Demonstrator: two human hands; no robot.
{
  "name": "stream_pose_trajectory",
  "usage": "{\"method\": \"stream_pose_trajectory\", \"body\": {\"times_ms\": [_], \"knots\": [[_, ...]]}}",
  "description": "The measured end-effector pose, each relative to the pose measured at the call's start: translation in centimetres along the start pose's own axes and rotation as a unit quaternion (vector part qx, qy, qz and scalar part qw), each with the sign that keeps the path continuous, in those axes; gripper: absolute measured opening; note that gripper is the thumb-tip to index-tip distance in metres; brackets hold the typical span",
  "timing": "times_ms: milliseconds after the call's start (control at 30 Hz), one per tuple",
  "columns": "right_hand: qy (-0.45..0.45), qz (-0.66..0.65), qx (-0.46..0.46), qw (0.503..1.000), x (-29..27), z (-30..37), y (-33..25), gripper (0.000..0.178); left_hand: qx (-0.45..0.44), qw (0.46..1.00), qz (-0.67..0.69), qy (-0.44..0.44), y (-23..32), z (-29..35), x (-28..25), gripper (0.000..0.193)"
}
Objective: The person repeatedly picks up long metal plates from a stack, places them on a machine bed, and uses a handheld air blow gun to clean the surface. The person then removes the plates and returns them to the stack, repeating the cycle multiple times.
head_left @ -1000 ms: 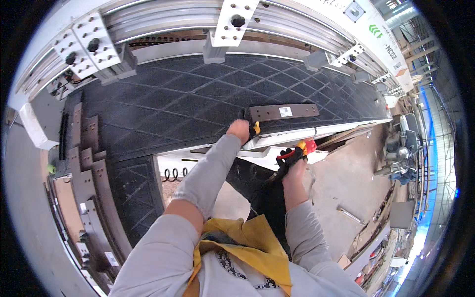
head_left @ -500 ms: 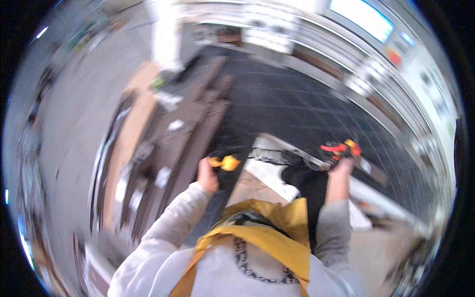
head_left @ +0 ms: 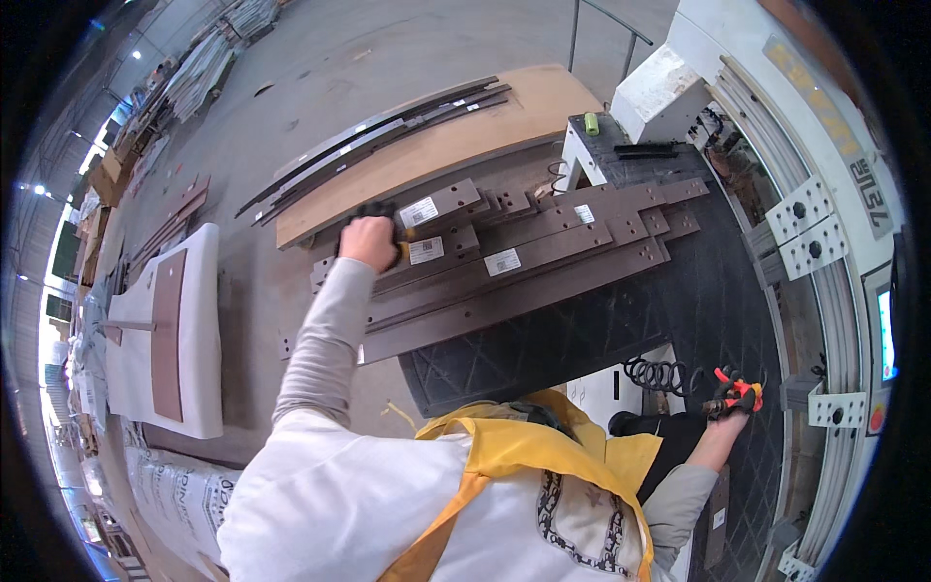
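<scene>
My left hand (head_left: 369,242), in a dark glove with a little yellow showing, closes over the left end of a short brown plank (head_left: 452,202) on top of a stack. Its fingertips are partly hidden behind the hand. Long brown planks (head_left: 553,242) with drilled holes and white labels lie beneath and beside it. Off to the right, my right hand (head_left: 732,403) is wrapped round a red and black air gun (head_left: 745,386). A coiled black hose (head_left: 659,374) runs close to the gun from the left.
The stack lies partly on a black-topped work table (head_left: 524,354). Beyond it, thin dark strips (head_left: 378,136) rest on a light brown board (head_left: 456,131). A white machine (head_left: 824,165) with rails and plates lines the right side. A white-wrapped stack with a brown panel (head_left: 167,335) stands left.
My view has turned left toward the plank stack. My left hand has reached out onto the planks. My right hand keeps the air gun, now farther to the right in view.
</scene>
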State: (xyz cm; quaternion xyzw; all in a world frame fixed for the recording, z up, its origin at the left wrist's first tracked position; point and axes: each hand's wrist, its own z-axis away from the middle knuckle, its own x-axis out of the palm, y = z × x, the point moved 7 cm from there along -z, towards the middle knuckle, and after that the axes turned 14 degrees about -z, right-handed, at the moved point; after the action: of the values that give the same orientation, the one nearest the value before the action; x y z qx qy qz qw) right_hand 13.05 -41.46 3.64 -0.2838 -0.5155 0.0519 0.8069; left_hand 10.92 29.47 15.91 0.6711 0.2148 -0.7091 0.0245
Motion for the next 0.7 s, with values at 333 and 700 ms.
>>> {"method": "stream_pose_trajectory", "body": {"times_ms": [333, 700], "knots": [[0.025, 0.031, -0.004, 0.999, -0.8, -0.8, -1.8, 0.031, -0.007, 1.000, 0.010, -0.018, -1.3, -1.4, 3.5, 0.016], [0.042, 0.041, -0.031, 0.998, -1.9, -1.2, -3.7, 0.026, 0.043, 0.994, 0.090, 0.037, 0.4, -1.8, 3.9, 0.010]]}}
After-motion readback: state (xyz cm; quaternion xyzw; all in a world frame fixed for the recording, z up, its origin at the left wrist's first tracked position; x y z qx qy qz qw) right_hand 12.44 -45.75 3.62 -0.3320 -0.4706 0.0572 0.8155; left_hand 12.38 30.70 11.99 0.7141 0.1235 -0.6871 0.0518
